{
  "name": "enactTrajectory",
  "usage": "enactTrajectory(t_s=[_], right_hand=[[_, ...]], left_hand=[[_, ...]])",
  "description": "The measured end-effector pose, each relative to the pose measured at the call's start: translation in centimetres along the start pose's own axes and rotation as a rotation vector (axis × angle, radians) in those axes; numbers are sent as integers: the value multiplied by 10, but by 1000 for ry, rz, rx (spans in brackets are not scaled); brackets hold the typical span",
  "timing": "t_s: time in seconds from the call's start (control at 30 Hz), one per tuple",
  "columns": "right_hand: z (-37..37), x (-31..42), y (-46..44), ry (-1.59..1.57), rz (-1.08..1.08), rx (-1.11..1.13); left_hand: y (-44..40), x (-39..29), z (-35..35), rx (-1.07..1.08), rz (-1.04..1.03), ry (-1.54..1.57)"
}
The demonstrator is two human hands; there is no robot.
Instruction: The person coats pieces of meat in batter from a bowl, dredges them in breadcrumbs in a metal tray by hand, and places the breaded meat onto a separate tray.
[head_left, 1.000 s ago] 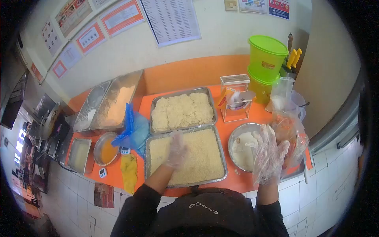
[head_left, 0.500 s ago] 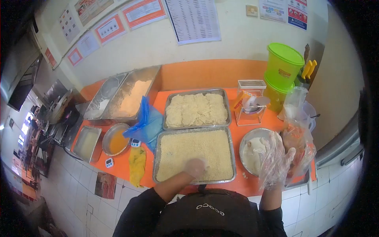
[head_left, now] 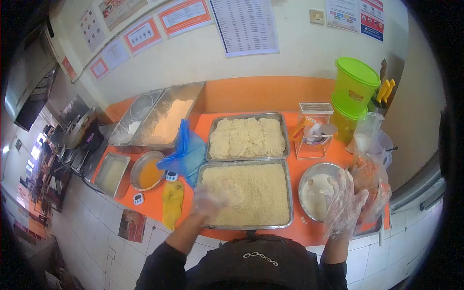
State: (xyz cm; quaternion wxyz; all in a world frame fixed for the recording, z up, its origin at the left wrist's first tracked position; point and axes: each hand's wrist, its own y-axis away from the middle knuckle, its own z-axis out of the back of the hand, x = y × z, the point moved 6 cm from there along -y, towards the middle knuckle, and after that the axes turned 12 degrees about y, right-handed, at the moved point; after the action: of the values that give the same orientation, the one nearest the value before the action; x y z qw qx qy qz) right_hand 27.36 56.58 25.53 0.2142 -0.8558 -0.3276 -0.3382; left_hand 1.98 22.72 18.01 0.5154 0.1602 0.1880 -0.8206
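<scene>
My left hand (head_left: 209,199), in a clear plastic glove, lies low over the left part of a metal tray of pale crumbs (head_left: 266,198). Its fingers look stretched out, though motion blurs them. Just past the fingertips, a rounded crumb-coated piece (head_left: 234,191) shows faintly against the crumbs. My right hand (head_left: 344,205), also gloved, hovers at the right edge of a round metal bowl (head_left: 305,193) with white, wet-looking contents. Its fingers point up with the thumb apart, and nothing shows in it. Part of the bowl is hidden behind this hand.
Behind the crumb tray stands a tray of coated pieces (head_left: 247,137). To the left are a blue bag (head_left: 191,150), a yellow cloth (head_left: 172,205), a bowl of orange liquid (head_left: 149,174) and metal pans (head_left: 166,125). Green tubs (head_left: 356,84) and a plastic bag (head_left: 369,179) stand right.
My left hand has moved left across the crumbs, and its fingers have opened out. A rounded coated piece now shows beside it. My right hand has stayed by the bowl. The view has shifted slightly.
</scene>
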Motion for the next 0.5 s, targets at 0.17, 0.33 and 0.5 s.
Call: enactTrajectory(t_s=[0.17, 0.33, 0.5], right_hand=[[-5, -17, -6, -215, -107, -45], [-6, -18, -7, -242, -101, -56], [-8, -13, -2, -152, -89, -46]], left_hand=[[35, 57, -81, 174, -114, -310], [8, 79, -82, 285, -88, -125], [-35, 43, -51, 170, -320, -221]])
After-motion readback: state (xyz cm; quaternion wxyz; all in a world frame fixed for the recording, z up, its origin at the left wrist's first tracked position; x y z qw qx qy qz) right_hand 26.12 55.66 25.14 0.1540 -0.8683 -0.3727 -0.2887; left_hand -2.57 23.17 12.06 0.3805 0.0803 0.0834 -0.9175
